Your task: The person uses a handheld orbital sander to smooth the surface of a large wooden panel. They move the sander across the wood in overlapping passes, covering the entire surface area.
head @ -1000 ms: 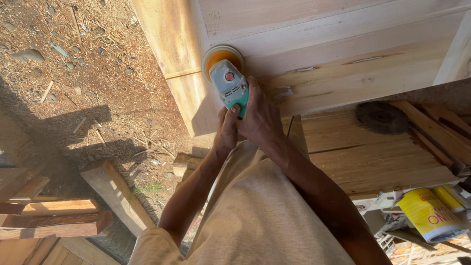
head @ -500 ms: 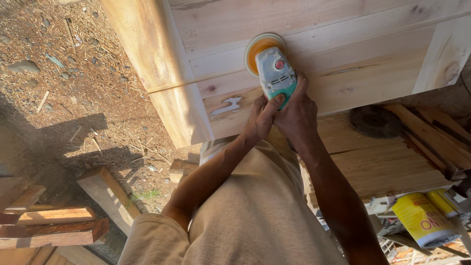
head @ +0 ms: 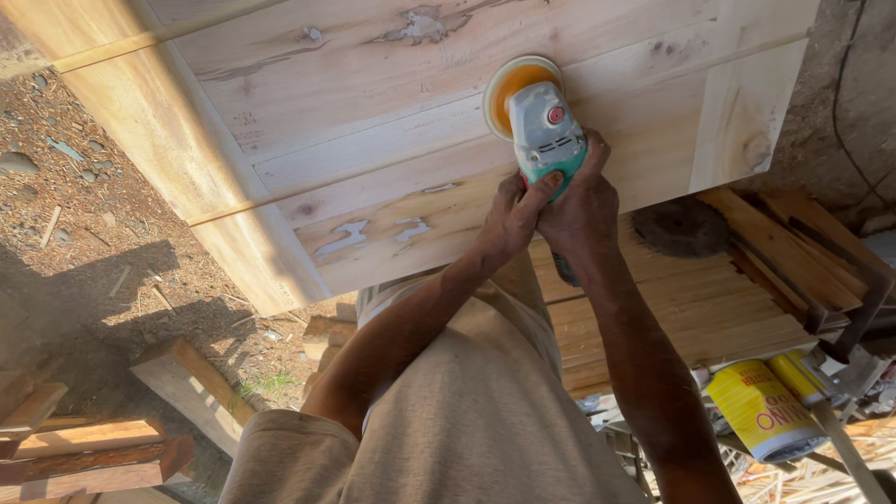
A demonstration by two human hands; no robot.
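Note:
A hand-held power sander (head: 541, 126) with a grey and teal body and a round orange disc lies flat on a large pale wooden panel (head: 373, 140). My left hand (head: 509, 219) grips the rear of the sander from the left. My right hand (head: 583, 201) wraps over its teal handle from the right. Both of my forearms reach up from the bottom of the view. The panel shows knots and patches of pale filler near its lower edge.
Stacked wooden planks (head: 691, 308) with a dark round disc (head: 679, 227) lie under the panel at right. A yellow can (head: 761, 411) lies at the lower right. Loose timber blocks (head: 93, 439) lie on the dirt ground (head: 84, 233) at left.
Both hands have carried the sander to the right across the panel, away from its left edge. The view has shifted with them.

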